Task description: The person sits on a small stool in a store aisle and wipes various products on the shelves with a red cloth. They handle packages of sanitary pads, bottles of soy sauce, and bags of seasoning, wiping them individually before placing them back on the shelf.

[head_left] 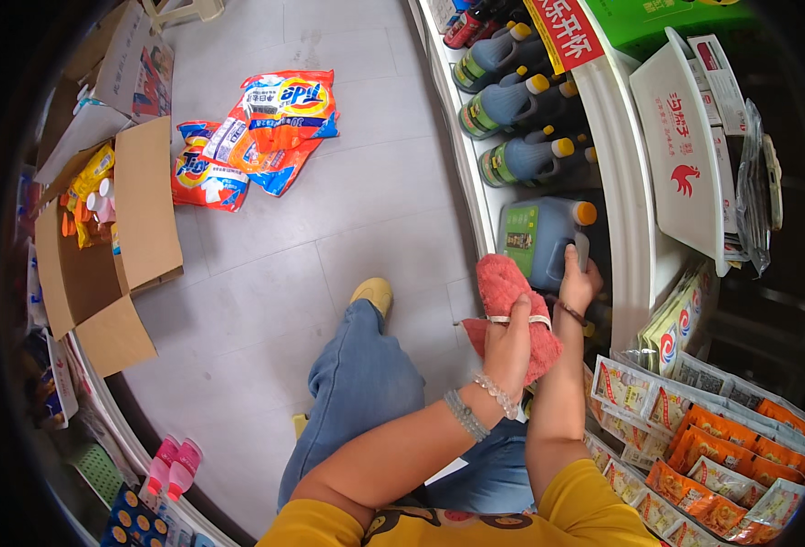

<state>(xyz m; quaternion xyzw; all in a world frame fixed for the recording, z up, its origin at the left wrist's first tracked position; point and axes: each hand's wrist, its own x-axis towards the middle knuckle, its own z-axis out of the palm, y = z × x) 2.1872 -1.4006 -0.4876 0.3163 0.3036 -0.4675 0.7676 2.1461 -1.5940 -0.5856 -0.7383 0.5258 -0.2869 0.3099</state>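
Note:
A folded red cloth [505, 287] with a pale edge band is gripped in my left hand [512, 345], close in front of the shelf. My right hand [578, 277] grasps the handle of a large plastic jug [546, 236] of dark liquid. This jug has an orange cap and a green label bearing writing, and it stands at the front of the low white shelf [488, 205]. The cloth overlaps the jug's lower near corner in view; whether they touch I cannot tell. Beyond it, several similar jugs with yellow caps [501, 109] line the same shelf.
Tide detergent bags [286, 109] lie piled on the tiled floor [375, 191]. An open cardboard box [146, 205] holding bottles and yellow packs is at the left. Hanging seasoning sachets [710, 444] crowd the right side, below a white bin [683, 150]. Two pink bottles [173, 465] stand lower left.

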